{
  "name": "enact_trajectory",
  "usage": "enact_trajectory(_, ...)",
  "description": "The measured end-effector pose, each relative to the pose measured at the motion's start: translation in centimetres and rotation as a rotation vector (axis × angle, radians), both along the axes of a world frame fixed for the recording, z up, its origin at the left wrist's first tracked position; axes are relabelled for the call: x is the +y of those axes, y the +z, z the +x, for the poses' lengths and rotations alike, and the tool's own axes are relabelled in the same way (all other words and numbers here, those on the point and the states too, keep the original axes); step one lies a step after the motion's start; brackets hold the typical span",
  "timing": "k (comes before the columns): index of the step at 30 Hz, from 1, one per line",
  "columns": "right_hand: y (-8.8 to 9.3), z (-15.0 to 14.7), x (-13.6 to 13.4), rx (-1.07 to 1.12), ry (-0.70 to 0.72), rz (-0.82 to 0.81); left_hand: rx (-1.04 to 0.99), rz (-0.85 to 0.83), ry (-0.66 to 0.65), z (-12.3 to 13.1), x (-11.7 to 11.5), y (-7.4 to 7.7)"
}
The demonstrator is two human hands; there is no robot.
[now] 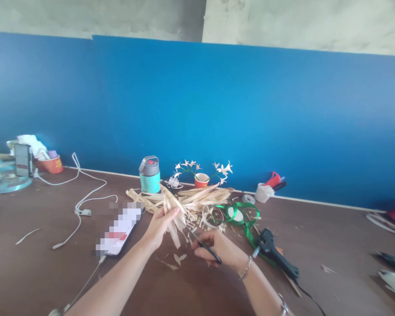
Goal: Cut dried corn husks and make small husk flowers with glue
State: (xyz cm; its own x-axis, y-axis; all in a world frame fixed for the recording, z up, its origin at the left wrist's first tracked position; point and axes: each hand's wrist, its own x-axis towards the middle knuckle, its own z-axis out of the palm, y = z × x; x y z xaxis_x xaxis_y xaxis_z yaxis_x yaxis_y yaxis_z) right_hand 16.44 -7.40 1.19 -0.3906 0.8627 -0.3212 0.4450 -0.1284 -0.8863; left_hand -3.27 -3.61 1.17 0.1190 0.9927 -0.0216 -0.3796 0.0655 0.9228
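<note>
In the head view my left hand (pixel 158 226) is closed on a pale dried husk (pixel 174 206), whose strips fan upward and hang below the fingers. Just to its right, my right hand (pixel 213 248) grips black-handled scissors (pixel 210 252), their tips pointing up and left toward the husk's lower strips. Behind both hands lies a pile of dried husks (pixel 204 197). Small cut scraps (pixel 179 259) are scattered on the brown table (pixel 171 294) below the hands. White flowers on green stems (pixel 224 169) lean out of a red paper cup (pixel 202 181) behind the pile.
A phone (pixel 123 230) on a cable lies left, with a teal jar (pixel 150 175) behind. Green ribbon (pixel 250 226) and a black glue gun (pixel 276 254) are at right. Farther right stands a white cup (pixel 263 193) with tools. A blue panel (pixel 197 109) rises behind.
</note>
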Motion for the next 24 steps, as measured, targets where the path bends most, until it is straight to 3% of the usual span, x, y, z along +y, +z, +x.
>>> enact_trajectory(24,-0.15,-0.11,0.11,-0.089,-0.016,0.173,-0.032,-0.033,0.005,0.06,0.15,-0.19)
